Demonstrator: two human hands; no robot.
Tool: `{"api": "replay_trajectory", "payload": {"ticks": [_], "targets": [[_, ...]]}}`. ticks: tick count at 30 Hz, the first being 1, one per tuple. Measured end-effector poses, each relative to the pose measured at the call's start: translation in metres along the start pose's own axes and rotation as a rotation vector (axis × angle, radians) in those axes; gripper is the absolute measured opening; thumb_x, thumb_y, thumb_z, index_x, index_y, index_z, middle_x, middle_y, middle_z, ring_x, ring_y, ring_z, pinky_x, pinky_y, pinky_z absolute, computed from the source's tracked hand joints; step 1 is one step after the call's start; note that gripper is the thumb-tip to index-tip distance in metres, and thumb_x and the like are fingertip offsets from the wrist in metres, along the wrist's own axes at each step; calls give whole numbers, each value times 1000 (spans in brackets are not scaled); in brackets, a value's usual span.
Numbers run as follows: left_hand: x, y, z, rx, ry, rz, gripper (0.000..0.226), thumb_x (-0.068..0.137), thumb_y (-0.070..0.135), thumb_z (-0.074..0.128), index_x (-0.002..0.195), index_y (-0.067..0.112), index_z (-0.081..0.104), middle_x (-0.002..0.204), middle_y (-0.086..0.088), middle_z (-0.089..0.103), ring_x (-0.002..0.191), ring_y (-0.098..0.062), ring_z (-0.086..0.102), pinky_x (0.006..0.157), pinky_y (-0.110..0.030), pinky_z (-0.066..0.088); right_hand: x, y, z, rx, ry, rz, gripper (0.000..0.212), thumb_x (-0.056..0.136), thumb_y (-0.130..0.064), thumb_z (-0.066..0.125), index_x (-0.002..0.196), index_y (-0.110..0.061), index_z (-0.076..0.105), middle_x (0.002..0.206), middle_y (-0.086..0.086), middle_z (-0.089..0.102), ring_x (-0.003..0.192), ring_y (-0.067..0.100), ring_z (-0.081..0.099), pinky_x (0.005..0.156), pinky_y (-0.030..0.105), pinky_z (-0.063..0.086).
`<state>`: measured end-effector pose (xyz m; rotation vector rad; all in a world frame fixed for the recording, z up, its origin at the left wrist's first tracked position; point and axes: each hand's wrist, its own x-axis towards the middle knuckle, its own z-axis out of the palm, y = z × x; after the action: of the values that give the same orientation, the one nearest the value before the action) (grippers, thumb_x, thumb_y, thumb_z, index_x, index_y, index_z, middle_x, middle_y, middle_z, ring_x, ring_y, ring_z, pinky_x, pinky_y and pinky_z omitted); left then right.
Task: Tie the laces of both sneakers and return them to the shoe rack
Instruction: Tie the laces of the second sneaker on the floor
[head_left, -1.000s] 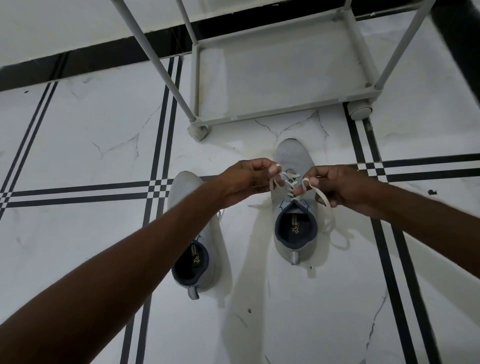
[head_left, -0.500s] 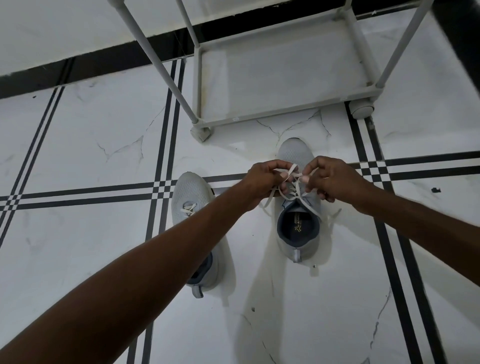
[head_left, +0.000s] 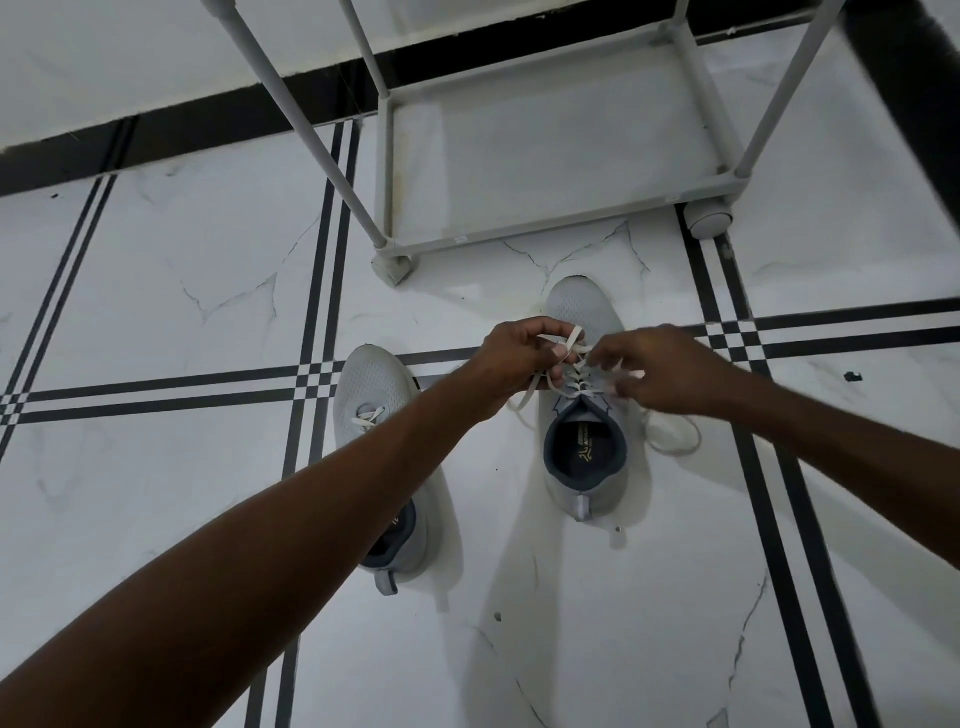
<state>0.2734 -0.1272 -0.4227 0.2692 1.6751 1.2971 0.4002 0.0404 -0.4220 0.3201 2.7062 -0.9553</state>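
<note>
Two grey sneakers stand on the tiled floor, toes pointing at the shoe rack (head_left: 550, 234). The right sneaker (head_left: 584, 467) has its white laces (head_left: 569, 340) lifted above the tongue. My left hand (head_left: 519, 358) pinches a loop of those laces. My right hand (head_left: 660, 371) hovers just right of the knot, blurred, fingers curled near a lace strand; a loose loop lies on the floor beside the shoe. The left sneaker (head_left: 371, 384) is partly hidden under my left forearm, its laces showing near the toe.
The grey rack has a low empty shelf, slanted poles (head_left: 291, 119) and a wheel (head_left: 709, 218) at its front right corner. White marble floor with black stripe lines surrounds the shoes. A dark skirting runs along the wall behind.
My hands first came together over the right sneaker's laces. Now my right hand has drawn away to the right, while my left hand keeps its loop.
</note>
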Motion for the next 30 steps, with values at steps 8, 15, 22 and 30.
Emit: {"api": "replay_trajectory", "payload": {"ticks": [8,15,22,30], "targets": [[-2,-4,-1,-9,15,-26,26,97,0,57,121,2,66,87,-11,69,58,-10,58,63,-25,55,7,16,-7,63,-145,71,18,89,-14,63,74,-20,70,78,-5,68,72,8,59,63,20,41],[-3,-3,2,-4,25,-13,25,96,-1,57,119,0,66,84,-10,68,56,-9,56,61,-24,55,-9,14,-15,635,-271,205,36,97,-30,57,74,-3,66,54,0,46,50,10,44,62,25,41],[-6,-2,2,-8,31,-36,24,97,-1,56,118,0,66,91,-15,65,55,-9,56,58,-22,55,-15,13,-51,653,-354,67,27,94,-29,58,82,-8,70,79,-2,70,79,11,65,78,21,51],[-2,-2,4,-27,64,-32,24,96,-2,56,116,3,68,80,-7,69,57,-11,56,64,-27,54,0,-1,-15,978,-59,80,12,97,-10,56,96,-2,65,89,15,71,86,24,68,84,38,53]]}}
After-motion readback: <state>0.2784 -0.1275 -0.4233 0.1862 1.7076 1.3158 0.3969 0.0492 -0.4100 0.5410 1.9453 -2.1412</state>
